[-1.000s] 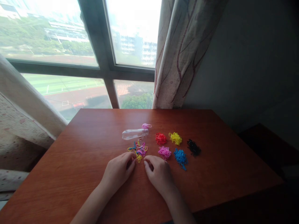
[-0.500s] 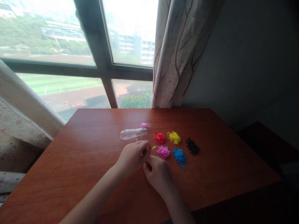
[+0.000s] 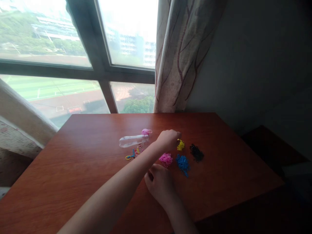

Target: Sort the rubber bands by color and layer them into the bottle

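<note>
My left hand [image 3: 168,139] reaches over to the yellow rubber bands [image 3: 180,145], its fingers curled down at the pile's left edge. The fingertips are mostly hidden, so what they pinch cannot be made out. My right hand [image 3: 159,182] rests on the table below the pink rubber bands [image 3: 166,159], thumb and fingers curled together. Whatever it holds is hidden. Beside the pink pile lie blue rubber bands [image 3: 183,164], and black ones [image 3: 196,152] are farther right. Several loose mixed bands [image 3: 133,154] lie left of my left forearm, which partly covers them.
A clear plastic bottle [image 3: 133,140] lies on its side, with a pink cap [image 3: 145,132] at its mouth. The wooden table [image 3: 80,162] meets a window [image 3: 131,39] and a patterned curtain [image 3: 177,55] at its far edge.
My left hand has moved right and away, from beside my right hand to the yellow pile. A yellow band showed at its fingertips before. The mixed bands are more exposed. The view has shifted slightly.
</note>
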Demonstrator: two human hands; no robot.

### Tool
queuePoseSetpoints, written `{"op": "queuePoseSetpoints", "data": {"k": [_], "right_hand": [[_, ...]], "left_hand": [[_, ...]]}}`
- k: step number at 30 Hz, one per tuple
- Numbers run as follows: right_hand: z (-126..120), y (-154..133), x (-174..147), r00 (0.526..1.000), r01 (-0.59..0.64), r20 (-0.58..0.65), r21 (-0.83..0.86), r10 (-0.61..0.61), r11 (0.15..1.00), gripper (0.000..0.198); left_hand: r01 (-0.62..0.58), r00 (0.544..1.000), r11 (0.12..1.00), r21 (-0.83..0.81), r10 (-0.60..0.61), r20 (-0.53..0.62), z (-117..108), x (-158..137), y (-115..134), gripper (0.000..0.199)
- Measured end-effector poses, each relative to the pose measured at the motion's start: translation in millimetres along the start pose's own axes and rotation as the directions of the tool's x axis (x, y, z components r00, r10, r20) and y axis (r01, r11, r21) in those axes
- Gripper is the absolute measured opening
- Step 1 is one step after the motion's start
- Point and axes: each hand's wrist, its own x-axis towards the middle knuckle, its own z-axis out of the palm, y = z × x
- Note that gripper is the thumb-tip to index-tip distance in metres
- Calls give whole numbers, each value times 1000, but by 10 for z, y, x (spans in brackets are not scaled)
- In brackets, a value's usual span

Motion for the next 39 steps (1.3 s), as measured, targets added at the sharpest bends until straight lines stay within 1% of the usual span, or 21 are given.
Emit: {"op": "queuePoseSetpoints", "data": {"k": [4,5,6,7,9,11,13,14,18,21,24,27,29,32,36,39], "right_hand": [[12,5,1,999,33,-19,64,-32,997,13],[16,7,0,999,44,-24,83,-42,996,14],[21,9,-3,998,50,-31,99,-48,994,15],[27,12,-7,998,53,-39,110,-49,992,15],[41,19,-17,997,49,-67,126,-41,991,16],[56,27,-26,994,38,-108,129,-24,991,17],[69,34,-30,990,27,-137,121,-10,992,17],[75,37,-30,989,23,-146,113,-6,993,17],[91,41,-22,987,5,-162,77,7,997,16],[96,33,-20,986,-18,-166,70,30,997,17],[93,20,-24,984,-31,-171,71,43,997,19],[88,15,-27,984,-34,-169,73,46,997,20],[88,19,-27,986,-37,-161,77,49,996,21],[92,29,-28,987,-37,-156,73,48,997,20],[93,34,-30,987,-34,-153,69,44,997,21],[93,37,-30,988,-26,-148,73,37,997,21]], "left_hand": [[-7,1000,1000,-2,7,-11,-129,-86,-153,31],[-8,1000,1000,0,8,-18,-177,-144,-204,29],[-10,999,1000,1,10,-31,-227,-218,-256,23],[-11,999,1000,0,11,-46,-276,-309,-306,17],[-12,997,1000,-6,12,-75,-360,-529,-407,12],[-2,995,1000,-11,1,-100,-413,-781,-517,13],[9,988,999,-32,-14,-153,-432,-1037,-644,15],[24,986,998,-50,-33,-165,-432,-1160,-714,15],[156,968,984,-86,-170,-185,-420,-1569,-982,19],[268,945,963,-36,-270,-184,-440,-1755,-1102,22],[382,913,923,43,-370,-170,-466,-1835,-1134,23],[422,900,904,75,-407,-158,-460,-1843,-1112,22],[408,906,909,84,-391,-160,-430,-1829,-1087,21],[351,929,933,80,-336,-152,-365,-1805,-1049,21],[266,960,963,52,-259,-108,-303,-1788,-1001,21],[222,973,974,50,-218,-77,-300,-1782,-967,22]]}}
